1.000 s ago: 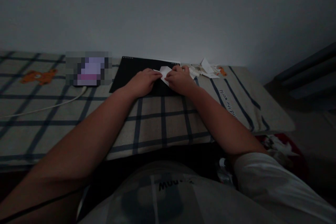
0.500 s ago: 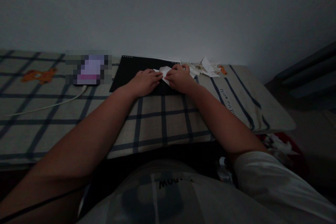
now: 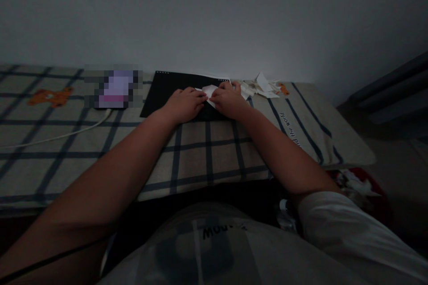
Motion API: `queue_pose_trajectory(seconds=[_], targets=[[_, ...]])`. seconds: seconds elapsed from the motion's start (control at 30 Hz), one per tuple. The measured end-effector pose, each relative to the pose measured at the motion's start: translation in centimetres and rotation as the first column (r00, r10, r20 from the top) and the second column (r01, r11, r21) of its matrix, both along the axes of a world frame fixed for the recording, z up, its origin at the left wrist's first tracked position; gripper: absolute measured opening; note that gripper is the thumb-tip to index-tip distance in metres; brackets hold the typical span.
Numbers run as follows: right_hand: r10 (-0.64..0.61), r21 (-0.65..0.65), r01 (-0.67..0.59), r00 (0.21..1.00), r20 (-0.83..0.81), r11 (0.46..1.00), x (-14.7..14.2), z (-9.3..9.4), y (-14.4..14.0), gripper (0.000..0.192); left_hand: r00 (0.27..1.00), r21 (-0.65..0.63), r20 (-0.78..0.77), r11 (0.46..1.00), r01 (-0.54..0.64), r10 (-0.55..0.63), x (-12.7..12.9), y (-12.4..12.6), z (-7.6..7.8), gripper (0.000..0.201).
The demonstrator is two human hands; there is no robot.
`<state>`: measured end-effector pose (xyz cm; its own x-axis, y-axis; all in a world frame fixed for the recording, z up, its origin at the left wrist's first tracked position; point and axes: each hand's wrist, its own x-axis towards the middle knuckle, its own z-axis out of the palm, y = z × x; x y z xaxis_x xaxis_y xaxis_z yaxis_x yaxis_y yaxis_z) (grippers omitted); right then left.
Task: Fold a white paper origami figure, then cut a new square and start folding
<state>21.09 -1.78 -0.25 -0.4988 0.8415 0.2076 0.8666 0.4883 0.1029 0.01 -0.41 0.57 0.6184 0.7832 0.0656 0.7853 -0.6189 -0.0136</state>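
On the plaid cloth (image 3: 207,151), a white cable (image 3: 67,134) at far left runs to the blurred-out device beside the black mat (image 3: 160,93), and on that mat the left hand (image 3: 183,104) lies flat, fingertips pressing the edge of the folded white paper (image 3: 210,91). The right hand (image 3: 229,100) presses the paper's other side with curled fingers. Since a second ago both hands have closed in slightly, so less paper shows, suggesting a fold being flattened; loose paper scraps (image 3: 262,87) lie just right.

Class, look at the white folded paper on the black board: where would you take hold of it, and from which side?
Probably by the far pointed flap of the white folded paper, coming from above and behind. That part shows bare between the left hand and right hand, which cover its sides; it lies flat on the black board.
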Motion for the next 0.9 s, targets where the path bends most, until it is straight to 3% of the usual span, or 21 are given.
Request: queue_pose_trajectory(seconds=[0.27, 0.6, 0.77, 0.9], targets=[[0.004, 0.018, -0.003, 1.0, -0.027, 1.0, -0.1, -0.1, 0.0, 0.042, 1.0, 0.032, 0.0, 0.999, 0.0, 0.0, 0.1, -0.4, -0.3, 0.05], [-0.009, 0.01, 0.009, 1.0, -0.003, 1.0, -0.1, 0.2, -0.3, 0.041, 0.999, -0.028, 0.044, 1.0, -0.006, 0.007, 0.2, -0.2, -0.5, 0.054], [-0.005, 0.0, 0.005, 1.0, 0.025, 1.0, 0.1, 0.2, -0.2, 0.038, 0.991, -0.121, 0.127, 0.992, -0.035, 0.051, -0.3, 0.8, -0.5, 0.054], [-0.003, 0.015, 0.003, 1.0, -0.008, 1.0, 0.2, -0.1, -0.1, 0.04, 0.997, -0.129, 0.077, 0.991, -0.021, 0.031, -0.6, 1.0, -0.3, 0.054]])
